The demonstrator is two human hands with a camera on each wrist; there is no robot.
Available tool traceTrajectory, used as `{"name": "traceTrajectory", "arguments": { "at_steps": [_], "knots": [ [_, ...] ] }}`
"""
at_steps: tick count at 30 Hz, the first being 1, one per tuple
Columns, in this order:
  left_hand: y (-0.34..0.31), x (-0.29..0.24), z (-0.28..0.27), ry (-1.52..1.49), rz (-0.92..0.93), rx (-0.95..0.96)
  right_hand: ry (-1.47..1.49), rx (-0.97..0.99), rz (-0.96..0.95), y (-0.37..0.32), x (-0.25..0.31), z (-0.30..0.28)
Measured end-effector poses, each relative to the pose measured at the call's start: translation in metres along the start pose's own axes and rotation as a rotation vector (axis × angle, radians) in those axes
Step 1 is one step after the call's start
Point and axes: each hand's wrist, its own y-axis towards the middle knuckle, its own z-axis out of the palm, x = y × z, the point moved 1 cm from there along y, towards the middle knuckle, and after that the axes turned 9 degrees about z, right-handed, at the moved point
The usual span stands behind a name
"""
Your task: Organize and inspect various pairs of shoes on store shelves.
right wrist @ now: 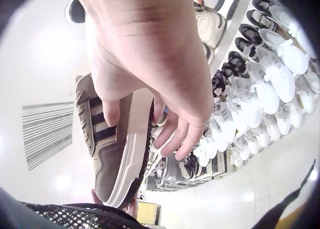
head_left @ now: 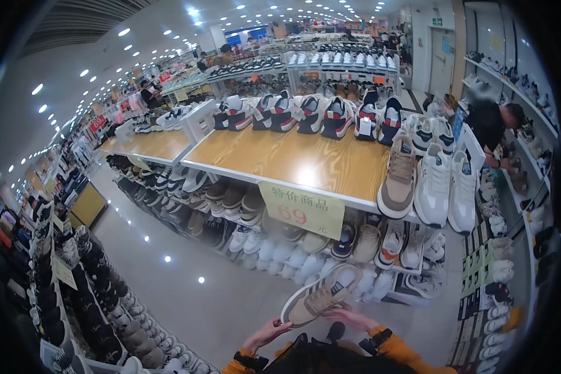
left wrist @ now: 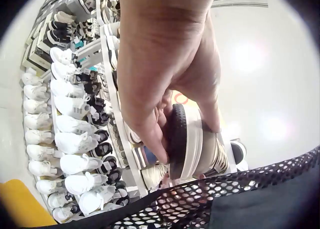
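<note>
A: Where in my head view does the brown shoe (head_left: 321, 296) lie?

B: Lower middle of the frame, held off the floor, just above the left grip (head_left: 267, 333) and the right grip (head_left: 350, 316). I read its long axis as a slant: toe to the lower left, heel to the upper right.

A: State of the left grip?

B: Closed about the toe end. My left wrist view shows the thumb along one side and fingers against the dark sole, the shoe between.

A: And the right?

B: Partly closed, about midway along. In my right wrist view the thumb lies on the striped side and one finger at the sole's edge; the other fingers bend loosely and appear clear of it.

A: Which is nearer the heel?

B: The right; the left has the toe. Any turn of the shoe, I judge, hinges on that slant.

A: Landmarks?

B: The desk (head_left: 262, 156), upper middle, with a similar shoe (head_left: 397, 181) standing at its right end, toe pointing down the frame.
</note>
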Motion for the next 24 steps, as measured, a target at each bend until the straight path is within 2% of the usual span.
{"name": "traceTrajectory", "arguments": {
  "at_steps": [2, 4, 7, 8, 9, 10, 11, 12, 13, 14, 16, 18, 20, 22, 24],
  "knots": [
    [-0.022, -0.009, -0.004, 0.004, 0.003, -0.023, -0.126, -0.012, -0.077, -0.004, 0.009, 0.035],
    [-0.039, -0.018, -0.009, -0.085, 0.120, -0.060, -0.119, -0.016, -0.137, -0.001, 0.017, 0.060],
    [-0.051, -0.043, -0.014, -0.125, 0.196, -0.125, -0.162, -0.038, -0.244, -0.015, 0.047, 0.099],
    [-0.050, -0.047, -0.023, -0.123, 0.184, -0.117, -0.206, -0.056, -0.291, -0.020, 0.058, 0.110],
    [-0.046, -0.052, -0.036, -0.155, 0.270, -0.065, -0.197, -0.063, -0.290, -0.022, 0.067, 0.115],
    [-0.041, -0.057, -0.040, -0.189, 0.359, -0.014, -0.252, -0.021, -0.370, -0.023, 0.077, 0.119],
    [-0.037, -0.074, -0.028, -0.190, 0.357, -0.011, -0.311, 0.023, -0.451, -0.024, 0.088, 0.122],
    [-0.033, -0.096, -0.015, -0.222, 0.429, -0.027, -0.315, 0.022, -0.451, -0.027, 0.100, 0.127],
    [-0.023, -0.118, -0.001, -0.255, 0.508, -0.043, -0.330, 0.026, -0.535, -0.033, 0.116, 0.133],
    [-0.010, -0.133, 0.008, -0.257, 0.518, -0.043, -0.342, 0.033, -0.619, -0.040, 0.131, 0.136],
    [0.017, -0.160, 0.029, -0.343, 0.541, 0.005, -0.309, 0.062, -0.655, -0.042, 0.157, 0.129],
    [0.038, -0.198, 0.072, -0.360, 0.633, -0.019, -0.255, 0.077, -0.855, -0.040, 0.177, 0.112],
    [0.072, -0.217, 0.098, -0.280, 0.622, -0.042, -0.326, 0.052, -0.851, -0.033, 0.192, 0.092],
    [0.095, -0.230, 0.112, -0.195, 0.615, -0.060, -0.489, -0.052, -0.848, -0.025, 0.201, 0.081],
    [0.111, -0.246, 0.125, -0.061, 0.622, -0.086, -0.517, -0.043, -0.907, -0.026, 0.210, 0.075]
  ]
}}
